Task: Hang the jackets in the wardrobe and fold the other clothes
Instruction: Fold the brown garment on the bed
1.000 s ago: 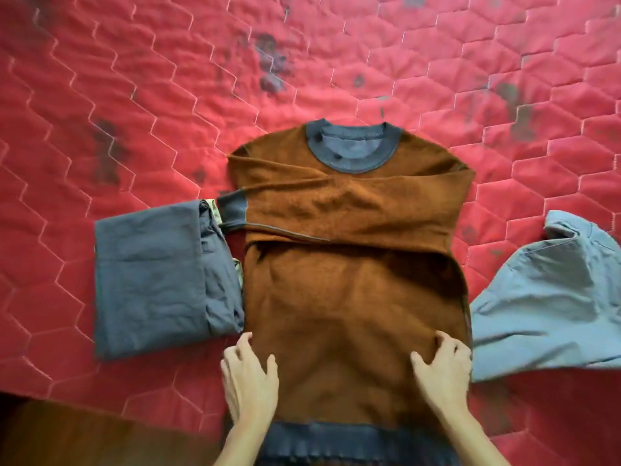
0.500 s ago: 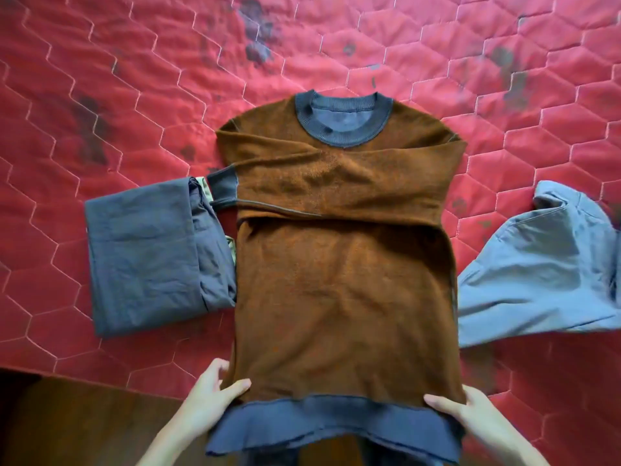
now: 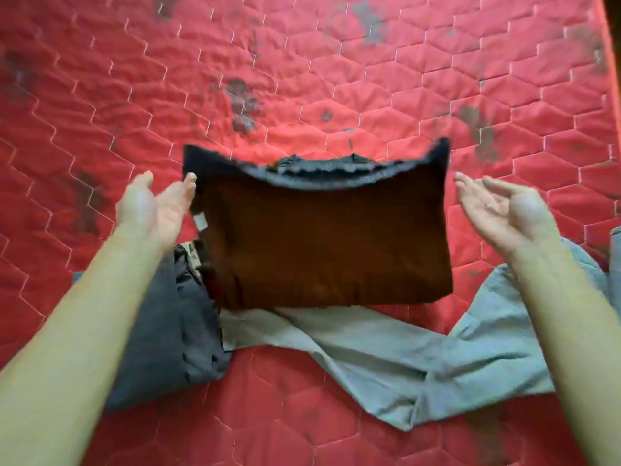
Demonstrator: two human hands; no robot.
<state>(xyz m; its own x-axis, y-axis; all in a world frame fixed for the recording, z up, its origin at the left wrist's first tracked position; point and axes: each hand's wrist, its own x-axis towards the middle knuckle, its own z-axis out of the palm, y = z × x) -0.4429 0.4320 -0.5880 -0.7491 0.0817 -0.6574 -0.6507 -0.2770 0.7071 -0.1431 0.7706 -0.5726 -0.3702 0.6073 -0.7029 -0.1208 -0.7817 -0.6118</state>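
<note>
A brown sweater (image 3: pixel 322 243) with grey ribbed trim lies folded in half on the red quilted bed (image 3: pixel 336 79), its grey hem now at the far edge over the collar. My left hand (image 3: pixel 158 203) is open, palm up, at the sweater's left edge, fingertips touching or nearly touching the hem corner. My right hand (image 3: pixel 504 210) is open, palm up, just right of the sweater and apart from it. A folded dark grey garment (image 3: pixel 168 331) lies at the sweater's near left, partly under my left forearm. An unfolded light grey garment (image 3: pixel 420 358) spreads from under the sweater to the right.
The red bed cover with hexagon stitching and dark stains extends far on all sides. A dark strip (image 3: pixel 613 21) shows at the bed's far right edge.
Both hands lifted the sweater's bottom hem and folded it up over the collar, then let go. The view shifted forward, showing the light grey garment under the sweater.
</note>
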